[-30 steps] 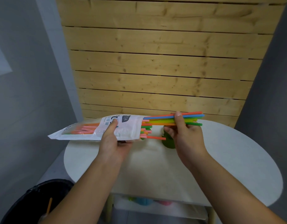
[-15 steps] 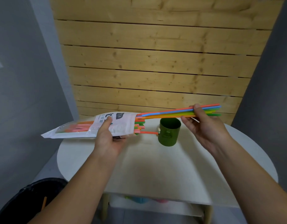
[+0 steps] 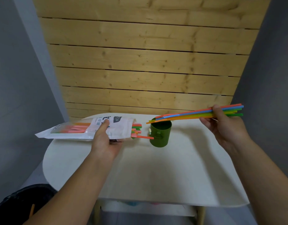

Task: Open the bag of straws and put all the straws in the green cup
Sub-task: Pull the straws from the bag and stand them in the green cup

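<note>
A handful of straws (image 3: 195, 114) is out of the bag (image 3: 84, 129), tips poised over the cup (image 3: 159, 133) mid-worktop (image 3: 156, 172); tilting them down into it comes next. The right hand (image 3: 224, 125), raised at far right, pinches the bunch. The left hand (image 3: 106, 140) grips the bag, more straws inside.

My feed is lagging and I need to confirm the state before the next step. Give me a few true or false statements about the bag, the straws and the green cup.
1. The right hand holds a bundle of coloured plastic straws. True.
2. The left hand grips the white plastic straw bag. True.
3. The bag is empty. False: straws poke from its open end.
4. The green cylindrical cup lies tipped over. False: it stands upright on the white table.
5. The bundle stands inside the cup. False: its tips are level with the rim.
</note>
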A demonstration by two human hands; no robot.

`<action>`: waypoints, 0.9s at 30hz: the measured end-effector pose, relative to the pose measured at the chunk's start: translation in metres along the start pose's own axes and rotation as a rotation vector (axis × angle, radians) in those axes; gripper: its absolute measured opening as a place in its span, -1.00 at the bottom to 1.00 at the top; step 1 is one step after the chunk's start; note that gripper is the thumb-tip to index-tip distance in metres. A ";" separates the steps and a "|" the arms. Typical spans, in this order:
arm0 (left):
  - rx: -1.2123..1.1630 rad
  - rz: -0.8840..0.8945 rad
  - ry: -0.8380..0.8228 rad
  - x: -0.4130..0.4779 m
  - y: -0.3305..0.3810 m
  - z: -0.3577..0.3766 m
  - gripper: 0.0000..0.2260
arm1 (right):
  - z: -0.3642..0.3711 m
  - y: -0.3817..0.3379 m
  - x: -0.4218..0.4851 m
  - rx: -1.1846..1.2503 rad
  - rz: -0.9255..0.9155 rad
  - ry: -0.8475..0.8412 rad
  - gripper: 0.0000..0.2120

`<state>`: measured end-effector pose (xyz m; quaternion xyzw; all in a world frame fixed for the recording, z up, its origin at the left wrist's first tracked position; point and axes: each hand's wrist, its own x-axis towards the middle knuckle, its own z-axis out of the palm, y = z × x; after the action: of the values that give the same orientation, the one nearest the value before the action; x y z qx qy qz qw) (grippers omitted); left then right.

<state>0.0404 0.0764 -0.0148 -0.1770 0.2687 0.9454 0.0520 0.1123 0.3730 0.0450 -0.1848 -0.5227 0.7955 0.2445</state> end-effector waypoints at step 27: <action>0.105 0.004 -0.068 -0.011 -0.008 -0.004 -0.59 | 0.052 0.038 0.017 -0.343 0.104 -0.108 -0.83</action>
<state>0.0534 0.0810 -0.0177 -0.1412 0.3162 0.9356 0.0685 0.0626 0.3314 0.0296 -0.2076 -0.6527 0.7152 0.1394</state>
